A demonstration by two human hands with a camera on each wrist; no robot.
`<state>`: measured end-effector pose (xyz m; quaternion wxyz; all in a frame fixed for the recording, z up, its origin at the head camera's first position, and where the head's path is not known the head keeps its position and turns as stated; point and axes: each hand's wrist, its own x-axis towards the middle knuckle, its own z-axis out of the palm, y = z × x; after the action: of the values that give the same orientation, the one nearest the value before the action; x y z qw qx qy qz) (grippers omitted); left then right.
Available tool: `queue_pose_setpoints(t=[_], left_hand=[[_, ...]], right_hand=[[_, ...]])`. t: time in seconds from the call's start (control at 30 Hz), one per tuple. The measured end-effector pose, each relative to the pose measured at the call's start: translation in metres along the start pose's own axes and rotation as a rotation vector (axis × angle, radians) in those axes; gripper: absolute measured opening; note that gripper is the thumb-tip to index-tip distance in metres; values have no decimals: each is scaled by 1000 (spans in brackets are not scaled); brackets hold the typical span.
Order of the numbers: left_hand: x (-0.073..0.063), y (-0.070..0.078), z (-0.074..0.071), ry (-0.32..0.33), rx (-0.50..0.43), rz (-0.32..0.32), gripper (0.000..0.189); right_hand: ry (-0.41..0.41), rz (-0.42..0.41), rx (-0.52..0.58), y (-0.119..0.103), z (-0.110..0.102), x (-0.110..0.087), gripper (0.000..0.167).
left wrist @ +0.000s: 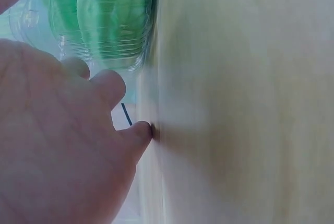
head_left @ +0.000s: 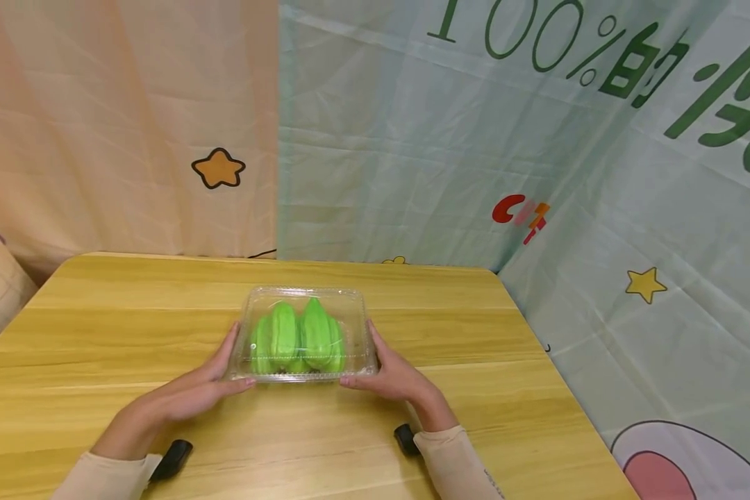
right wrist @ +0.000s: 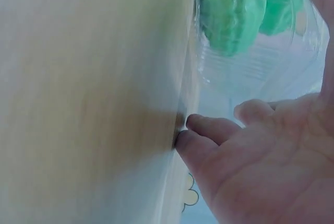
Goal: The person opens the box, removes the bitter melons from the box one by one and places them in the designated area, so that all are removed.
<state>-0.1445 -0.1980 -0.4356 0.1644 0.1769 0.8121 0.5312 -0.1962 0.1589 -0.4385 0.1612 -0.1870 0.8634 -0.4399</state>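
Note:
On the wooden table, a clear plastic clamshell box (head_left: 356, 312) rests with its lid down. Inside lie several bright green ribbed fruits (head_left: 315, 333), perhaps star fruit. My left hand (head_left: 194, 396) is at the box's left side, thumb reaching to the front edge and fingers along the side. At the right side my right hand (head_left: 394, 371) mirrors it, thumb by the front corner. In both wrist views the fingers are spread and fairly straight, with the lower fingertips at the tabletop. The box (left wrist: 112, 59) stands between the two palms. How firmly the hands touch it cannot be seen.
The wooden table (head_left: 131, 305) reaches back to hanging cloths, one peach (head_left: 131, 104) and one pale green (head_left: 375, 139), with printed stars and lettering. Black straps or devices (head_left: 171, 460) sit at both wrists, below the beige sleeves (head_left: 456, 462).

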Motion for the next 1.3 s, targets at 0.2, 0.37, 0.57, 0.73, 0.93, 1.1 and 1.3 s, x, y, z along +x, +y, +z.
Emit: queue_pose_setpoints(t=[0.2,0.37,0.57,0.73,0.93,1.1,1.3], left_hand=[[1,0,-2,-37,-43,-28,89],[0,0,-3,-44,-43,-49,83],[-3,4,-7,38,69,-49,70],[-6,9,-14,160,295,33,55],[-5,11,-16,160,349,72,56],[-5,10,-16,184,379,64,65],[-5,6,-14,252,434,16,85]], right_hand=[[5,1,-11,0,0,-1,123],[0,15,-13,-3,1,-1,125],[-2,46,-40,-5,1,-1,124],[-22,41,-71,-4,-4,-1,122],[-47,47,-122,-8,-10,-4,125],[-69,84,-174,-11,-12,-8,127],[-94,92,-199,-14,-16,-11,129]])
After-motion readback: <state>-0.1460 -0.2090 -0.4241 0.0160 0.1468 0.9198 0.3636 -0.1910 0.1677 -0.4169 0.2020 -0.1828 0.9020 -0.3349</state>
